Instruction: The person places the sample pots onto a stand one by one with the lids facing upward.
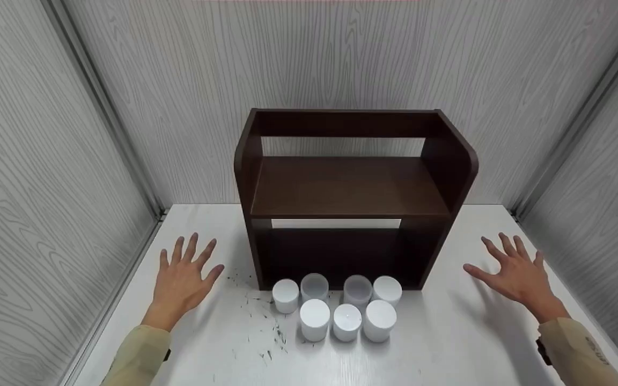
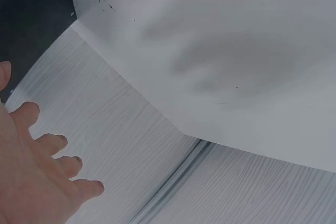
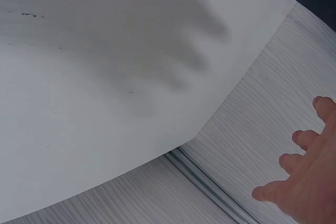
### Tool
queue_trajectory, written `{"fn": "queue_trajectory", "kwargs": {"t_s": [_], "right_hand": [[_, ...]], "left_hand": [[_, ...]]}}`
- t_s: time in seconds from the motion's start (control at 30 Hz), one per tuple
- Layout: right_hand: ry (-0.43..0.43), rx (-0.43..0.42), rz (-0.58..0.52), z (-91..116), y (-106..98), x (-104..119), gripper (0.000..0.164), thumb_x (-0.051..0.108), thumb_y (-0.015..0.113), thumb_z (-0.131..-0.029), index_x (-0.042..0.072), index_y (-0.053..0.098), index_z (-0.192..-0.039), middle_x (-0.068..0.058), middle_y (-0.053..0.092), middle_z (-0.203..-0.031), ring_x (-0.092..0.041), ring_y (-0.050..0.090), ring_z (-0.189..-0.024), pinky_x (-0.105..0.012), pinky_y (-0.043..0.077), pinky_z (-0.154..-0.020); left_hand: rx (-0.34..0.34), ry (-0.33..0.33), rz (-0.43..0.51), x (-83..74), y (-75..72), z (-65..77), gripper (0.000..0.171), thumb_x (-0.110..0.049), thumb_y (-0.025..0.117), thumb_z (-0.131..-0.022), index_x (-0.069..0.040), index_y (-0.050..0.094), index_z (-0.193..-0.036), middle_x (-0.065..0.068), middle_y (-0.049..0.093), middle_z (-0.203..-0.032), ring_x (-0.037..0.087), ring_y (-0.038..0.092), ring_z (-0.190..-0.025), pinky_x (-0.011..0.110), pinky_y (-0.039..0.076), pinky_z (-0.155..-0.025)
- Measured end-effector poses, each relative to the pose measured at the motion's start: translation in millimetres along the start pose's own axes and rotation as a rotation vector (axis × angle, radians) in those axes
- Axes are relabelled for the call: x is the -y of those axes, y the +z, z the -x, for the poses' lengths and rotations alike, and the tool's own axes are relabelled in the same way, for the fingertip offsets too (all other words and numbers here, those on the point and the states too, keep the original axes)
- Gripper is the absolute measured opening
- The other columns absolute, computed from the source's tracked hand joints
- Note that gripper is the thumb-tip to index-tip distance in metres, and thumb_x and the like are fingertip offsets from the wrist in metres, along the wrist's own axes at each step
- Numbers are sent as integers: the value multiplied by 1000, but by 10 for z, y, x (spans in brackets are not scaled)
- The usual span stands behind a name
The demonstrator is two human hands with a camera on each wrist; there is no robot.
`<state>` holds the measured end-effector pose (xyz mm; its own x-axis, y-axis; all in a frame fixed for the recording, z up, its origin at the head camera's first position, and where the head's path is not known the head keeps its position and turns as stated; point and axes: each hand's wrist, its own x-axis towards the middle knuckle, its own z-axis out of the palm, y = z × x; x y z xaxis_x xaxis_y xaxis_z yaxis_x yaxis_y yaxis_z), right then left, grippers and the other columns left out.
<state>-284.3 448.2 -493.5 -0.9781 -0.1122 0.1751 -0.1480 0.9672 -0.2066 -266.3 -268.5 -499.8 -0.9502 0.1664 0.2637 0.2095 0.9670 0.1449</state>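
My left hand hovers over the left side of the white table, fingers spread, holding nothing. On the right side my right hand is held out the same way, its shadow falling on the tabletop. Between them stands a dark brown two-tier shelf. Several white round jars sit in two rows at its front edge. The front row includes a left jar, a middle jar and a right jar. Behind them are white jars and greyish, translucent-looking ones.
Grey wood-grain panels enclose the table at the back and both sides, with metal strips at the corners. Dark specks mark the tabletop left of the jars. A part of the shelf's dark side shows in the left wrist view.
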Motion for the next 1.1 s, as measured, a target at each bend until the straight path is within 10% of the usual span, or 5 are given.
{"fn": "queue_trajectory", "kwargs": {"t_s": [1.1], "right_hand": [[-60, -210, -25, 587, -143, 346, 91, 64, 71, -92, 17, 41, -163, -29, 30, -166, -51, 17, -155, -80, -11, -114]], "left_hand": [[-64, -32, 91, -396, -35, 470, 76, -58, 58, -103, -17, 40, -164, 25, 31, -167, 52, 22, -154, 76, 16, -118]]}}
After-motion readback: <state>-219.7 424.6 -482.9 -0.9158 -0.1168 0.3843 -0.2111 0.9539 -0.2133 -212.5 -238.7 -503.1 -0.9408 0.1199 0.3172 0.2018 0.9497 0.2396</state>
